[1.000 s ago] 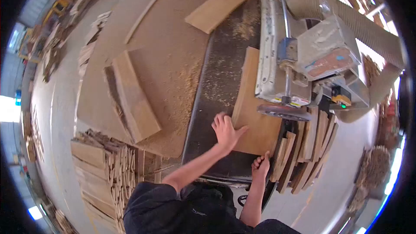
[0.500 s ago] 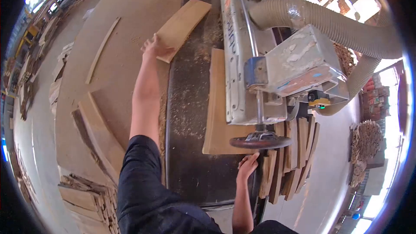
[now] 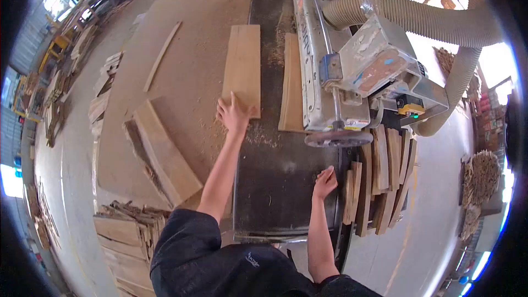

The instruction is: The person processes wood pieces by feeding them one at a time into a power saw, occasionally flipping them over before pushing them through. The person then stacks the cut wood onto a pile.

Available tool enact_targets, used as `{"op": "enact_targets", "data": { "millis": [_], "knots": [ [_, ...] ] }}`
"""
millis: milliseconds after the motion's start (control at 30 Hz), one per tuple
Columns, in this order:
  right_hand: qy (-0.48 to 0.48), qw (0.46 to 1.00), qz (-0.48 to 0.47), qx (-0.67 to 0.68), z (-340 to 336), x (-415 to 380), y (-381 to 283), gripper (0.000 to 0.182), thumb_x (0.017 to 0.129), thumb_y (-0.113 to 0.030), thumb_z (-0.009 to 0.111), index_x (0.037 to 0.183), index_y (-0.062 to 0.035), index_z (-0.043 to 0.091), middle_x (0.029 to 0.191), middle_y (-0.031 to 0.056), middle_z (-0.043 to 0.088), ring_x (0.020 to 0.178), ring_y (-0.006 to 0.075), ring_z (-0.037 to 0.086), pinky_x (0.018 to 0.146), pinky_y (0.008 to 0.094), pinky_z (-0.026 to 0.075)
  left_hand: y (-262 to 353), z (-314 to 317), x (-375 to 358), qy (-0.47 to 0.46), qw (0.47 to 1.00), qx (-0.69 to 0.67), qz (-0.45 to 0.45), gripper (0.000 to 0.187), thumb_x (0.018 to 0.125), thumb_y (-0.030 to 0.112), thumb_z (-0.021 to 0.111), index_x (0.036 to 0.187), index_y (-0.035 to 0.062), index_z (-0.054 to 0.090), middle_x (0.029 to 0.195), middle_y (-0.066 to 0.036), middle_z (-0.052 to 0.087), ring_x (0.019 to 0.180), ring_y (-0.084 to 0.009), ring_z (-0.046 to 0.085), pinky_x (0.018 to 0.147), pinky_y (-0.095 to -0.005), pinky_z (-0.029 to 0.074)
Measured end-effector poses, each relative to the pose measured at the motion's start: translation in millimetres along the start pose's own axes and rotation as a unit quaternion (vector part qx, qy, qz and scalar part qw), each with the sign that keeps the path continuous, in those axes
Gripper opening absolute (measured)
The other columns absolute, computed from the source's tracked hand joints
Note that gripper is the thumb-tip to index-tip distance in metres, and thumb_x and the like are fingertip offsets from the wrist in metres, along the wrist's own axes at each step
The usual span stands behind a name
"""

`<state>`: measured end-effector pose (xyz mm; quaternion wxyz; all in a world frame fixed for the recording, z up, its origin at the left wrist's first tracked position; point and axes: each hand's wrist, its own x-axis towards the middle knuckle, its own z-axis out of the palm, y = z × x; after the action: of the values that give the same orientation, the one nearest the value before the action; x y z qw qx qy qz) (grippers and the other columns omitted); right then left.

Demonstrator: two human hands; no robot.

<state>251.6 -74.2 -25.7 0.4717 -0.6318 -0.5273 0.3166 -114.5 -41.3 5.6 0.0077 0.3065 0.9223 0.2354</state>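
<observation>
Near the left edge of the dark machine bed lies a pale wooden board (image 3: 243,60), its length pointing away from me. My left hand (image 3: 235,114) grips its near end, fingers spread over the left corner and thumb toward the right. My right hand (image 3: 325,182) hovers over the bed's right side, fingers curled together with nothing visible in them. It is nearest the dark handwheel (image 3: 338,138) of the machine (image 3: 330,71). Another board (image 3: 291,85) lies on the bed against the machine's left side, partly hidden beneath it.
On the left panel (image 3: 187,38) rest a thin strip (image 3: 163,55) and a bark-edged board (image 3: 165,151). Several boards (image 3: 379,181) stand stacked right of the bed. More wood (image 3: 129,236) is piled at lower left. A ribbed hose (image 3: 418,22) runs from the machine.
My left hand has drawn the board toward me and turned it from slanted to nearly straight along the bed. My right hand has moved off the handwheel's rim and curled. The view has shifted.
</observation>
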Motion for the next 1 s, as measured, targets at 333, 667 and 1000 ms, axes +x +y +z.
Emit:
{"op": "enact_targets", "data": {
  "millis": [333,667,1000],
  "knots": [
    [-0.274,0.933,0.184,0.146,-89.4,-46.6,6.4,0.039,0.102,-0.036,0.056,0.081,-0.0041,0.06,0.059,0.0025,0.057,0.046,0.0097,0.053,0.041,0.0248,0.037,-2.6,-91.8,-201.8,-0.239,0.961,0.061,-0.13,0.137,0.057,0.064,0.086,0.157,0.0042,0.015,0.157,-0.04,0.004,0.15,-0.049,0.003,0.12,-0.0575,0.014],
    [-0.469,0.801,0.327,0.176,-215.7,-129.8,15.9,0.038,0.101,-0.042,0.056,0.115,-0.0071,0.062,0.099,0.0064,0.071,0.085,0.0164,0.067,0.068,0.0315,0.048,-31.9,-170.8,-352.2,-0.327,0.558,-0.748,-0.152,0.092,0.078,0.052,0.069,0.153,0.0118,0.033,0.142,-0.016,0.052,0.124,-0.0345,0.056,0.101,-0.0533,0.047],
    [-0.64,0.741,0.2,0.015,-280.0,-151.7,-9.3,0.055,0.102,-0.052,0.048,0.131,-0.0065,0.057,0.118,0.0069,0.066,0.106,0.022,0.065,0.087,0.037,0.05,-102.8,-140.8,-473.2,-0.345,0.499,-0.76,-0.232,0.084,0.081,0.031,0.075,0.15,0.0041,0.035,0.13,-0.02,0.06,0.115,-0.031,0.063,0.102,-0.0458,0.049]
  ]
}}
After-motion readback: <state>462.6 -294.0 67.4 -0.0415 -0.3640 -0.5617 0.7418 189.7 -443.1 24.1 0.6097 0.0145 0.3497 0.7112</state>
